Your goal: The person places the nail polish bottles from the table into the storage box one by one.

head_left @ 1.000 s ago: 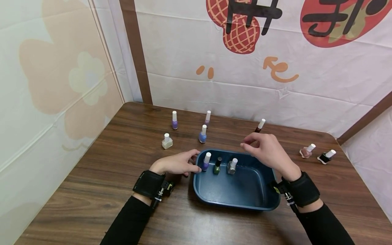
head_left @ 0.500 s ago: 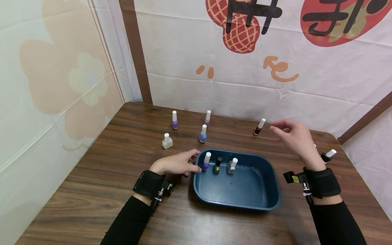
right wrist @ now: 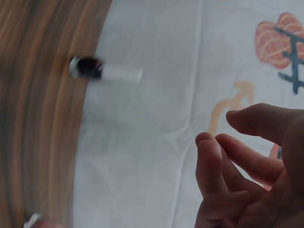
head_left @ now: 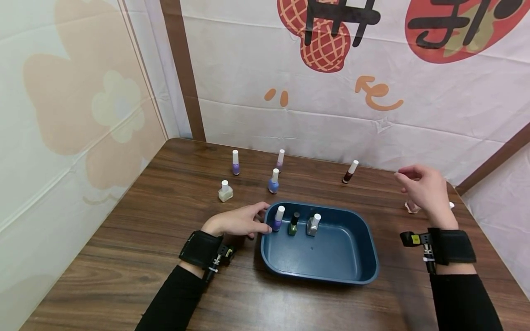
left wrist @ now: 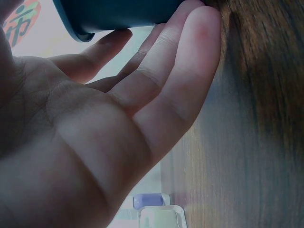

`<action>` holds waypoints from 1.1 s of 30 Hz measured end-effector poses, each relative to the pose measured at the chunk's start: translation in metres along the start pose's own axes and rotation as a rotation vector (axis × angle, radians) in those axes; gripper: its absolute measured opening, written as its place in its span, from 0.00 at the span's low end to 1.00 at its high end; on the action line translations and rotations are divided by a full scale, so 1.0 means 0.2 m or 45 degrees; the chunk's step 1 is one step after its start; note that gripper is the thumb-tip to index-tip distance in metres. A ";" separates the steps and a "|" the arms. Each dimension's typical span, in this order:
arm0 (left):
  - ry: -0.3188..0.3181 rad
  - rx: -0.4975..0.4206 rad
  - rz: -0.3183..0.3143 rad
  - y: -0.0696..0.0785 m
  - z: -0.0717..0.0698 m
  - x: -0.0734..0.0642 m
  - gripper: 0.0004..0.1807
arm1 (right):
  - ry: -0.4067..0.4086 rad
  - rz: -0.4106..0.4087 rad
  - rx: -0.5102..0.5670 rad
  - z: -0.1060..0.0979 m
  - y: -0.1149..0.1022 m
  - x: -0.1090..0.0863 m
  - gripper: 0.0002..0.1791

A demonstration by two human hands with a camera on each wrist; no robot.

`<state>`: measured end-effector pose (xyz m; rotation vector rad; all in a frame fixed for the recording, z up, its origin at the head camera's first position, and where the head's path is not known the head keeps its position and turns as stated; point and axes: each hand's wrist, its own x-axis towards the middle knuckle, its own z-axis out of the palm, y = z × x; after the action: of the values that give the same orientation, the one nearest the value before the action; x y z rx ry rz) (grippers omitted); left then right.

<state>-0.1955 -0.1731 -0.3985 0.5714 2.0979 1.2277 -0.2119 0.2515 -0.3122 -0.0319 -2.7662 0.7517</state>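
My left hand [head_left: 240, 220] rests against the left end of a dark blue tray [head_left: 319, 276], thumb and fingertips right at its rim. In the left wrist view, its loosely bent fingers [left wrist: 156, 80] lie along the outer wall. Inside the tray stand a purple nail polish bottle [head_left: 278, 220], a green one [head_left: 293, 225] and a clear-grey one [head_left: 313, 226]. My right hand [head_left: 430, 191] hovers over the table's right side, holding nothing, fingers loosely curled with the thumb apart. Just under it, a pinkish nail polish bottle [head_left: 411, 207] is partly hidden.
A dark red bottle [head_left: 350, 172] stands behind the tray. At the back left are purple [head_left: 235, 163], lilac [head_left: 280, 160], blue [head_left: 273, 181] and cream [head_left: 225, 192] bottles. A white cap [head_left: 451, 205] peeks out right of my right wrist. Printed cloth [head_left: 232, 92] hangs behind the table.
My right hand has moved right, from above the tray's back edge past the dark red bottle to over the pinkish one, now partly covered. My left hand and the tray stay put.
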 end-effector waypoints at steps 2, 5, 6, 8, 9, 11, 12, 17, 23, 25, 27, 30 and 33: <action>-0.001 -0.002 0.001 0.00 0.00 0.00 0.28 | 0.013 0.029 -0.021 0.00 0.04 0.00 0.22; -0.002 -0.002 0.005 0.00 0.00 0.00 0.28 | 0.011 0.082 -0.028 -0.01 0.09 0.01 0.23; -0.002 -0.002 0.007 0.00 0.00 0.00 0.28 | 0.005 0.104 -0.026 -0.01 0.11 0.01 0.24; -0.002 -0.002 0.009 0.00 0.00 0.00 0.28 | 0.002 0.143 -0.029 -0.01 0.14 0.01 0.25; -0.003 -0.003 0.011 0.00 0.00 0.00 0.28 | 0.005 0.160 -0.038 -0.01 0.16 0.01 0.26; -0.003 -0.004 0.014 0.00 0.00 0.00 0.28 | 0.012 0.199 -0.052 -0.02 0.19 0.01 0.26; -0.004 -0.004 0.016 0.00 0.00 0.00 0.28 | 0.016 0.226 -0.052 -0.02 0.21 0.01 0.27; -0.008 -0.007 0.021 0.00 0.00 0.00 0.28 | 0.062 0.387 -0.023 0.01 0.30 0.00 0.27; -0.011 -0.004 0.015 -0.01 0.00 0.01 0.28 | 0.102 0.530 0.044 0.04 0.39 -0.01 0.29; -0.006 0.000 0.011 -0.01 0.00 0.01 0.28 | 0.107 0.545 0.049 0.04 0.42 -0.01 0.30; 0.001 0.003 0.010 -0.01 0.00 0.01 0.28 | 0.114 0.553 0.036 0.05 0.44 -0.01 0.30; 0.008 -0.001 0.015 -0.01 0.00 0.01 0.28 | 0.112 0.574 0.031 0.07 0.47 -0.01 0.31; 0.011 -0.005 0.018 -0.01 0.01 0.01 0.28 | 0.103 0.603 0.034 0.09 0.49 -0.01 0.31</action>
<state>-0.1960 -0.1722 -0.4017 0.5815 2.1016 1.2440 -0.2199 0.3277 -0.3773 -0.7152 -2.6938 0.8720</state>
